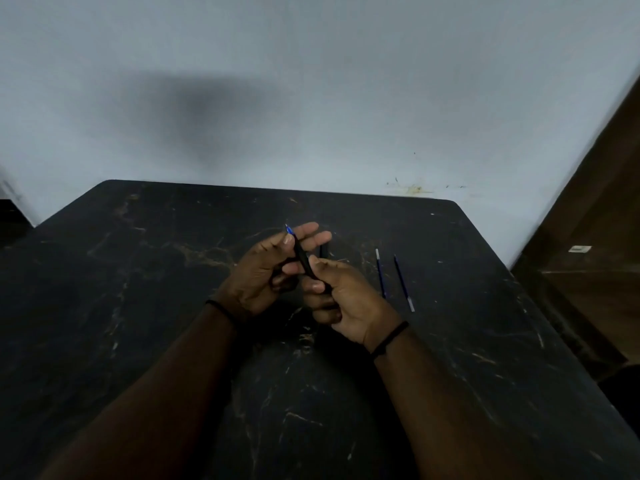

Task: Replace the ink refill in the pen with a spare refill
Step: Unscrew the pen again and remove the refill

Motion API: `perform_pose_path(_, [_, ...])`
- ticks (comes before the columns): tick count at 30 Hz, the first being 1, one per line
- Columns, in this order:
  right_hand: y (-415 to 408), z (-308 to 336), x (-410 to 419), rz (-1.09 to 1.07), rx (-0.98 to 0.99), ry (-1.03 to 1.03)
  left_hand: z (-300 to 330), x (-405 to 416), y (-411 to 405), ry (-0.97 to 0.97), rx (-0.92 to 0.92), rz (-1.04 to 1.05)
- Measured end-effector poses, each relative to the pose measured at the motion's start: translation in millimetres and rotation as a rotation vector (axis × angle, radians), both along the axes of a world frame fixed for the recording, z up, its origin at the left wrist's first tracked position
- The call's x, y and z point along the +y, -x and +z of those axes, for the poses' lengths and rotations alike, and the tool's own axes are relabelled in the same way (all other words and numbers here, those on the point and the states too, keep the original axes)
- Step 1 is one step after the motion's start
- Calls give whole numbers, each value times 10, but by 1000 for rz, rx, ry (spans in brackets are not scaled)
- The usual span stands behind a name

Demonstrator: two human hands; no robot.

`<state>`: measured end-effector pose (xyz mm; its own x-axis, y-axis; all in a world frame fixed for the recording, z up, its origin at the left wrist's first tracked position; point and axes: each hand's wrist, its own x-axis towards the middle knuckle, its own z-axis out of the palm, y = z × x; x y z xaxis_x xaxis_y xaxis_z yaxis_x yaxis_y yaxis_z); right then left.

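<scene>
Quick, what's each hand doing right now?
Left hand: fingers around the slim black pen with the blue tip, near its tip.
Right hand: gripping the pen's lower barrel.

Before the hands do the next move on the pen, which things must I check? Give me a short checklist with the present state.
1. Right hand holds the pen body: ok.
2. Left hand has a grip near the blue tip: ok.
3. Two refills lie on the table, to the right, apart from the hands: ok.
4. Which refill is the spare: cannot tell.
5. Pen already unscrewed: cannot tell.
</scene>
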<state>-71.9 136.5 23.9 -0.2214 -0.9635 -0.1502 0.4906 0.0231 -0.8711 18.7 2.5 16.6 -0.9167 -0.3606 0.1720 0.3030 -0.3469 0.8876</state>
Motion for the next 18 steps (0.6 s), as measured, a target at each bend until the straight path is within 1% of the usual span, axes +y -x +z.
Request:
perform_pose_path(3, [19,17,20,56,-109,-27,22,14,-21,-22,49,-45])
perform_pose_path(6, [-3,17,6,33,-86,-49,9,46,-36,-20,31,-5])
perform_pose_path(12, [-46,3,-43,-107,140,-69,6,59,-14,-14,-14,160])
perform_pose_path(16, [-80,-30,-63,-234,399,-58,1,62,3,2,-6,207])
perform_pose_path(18, [-110,-59,-69,-349,529,7,-3,59,9,7,-2,236])
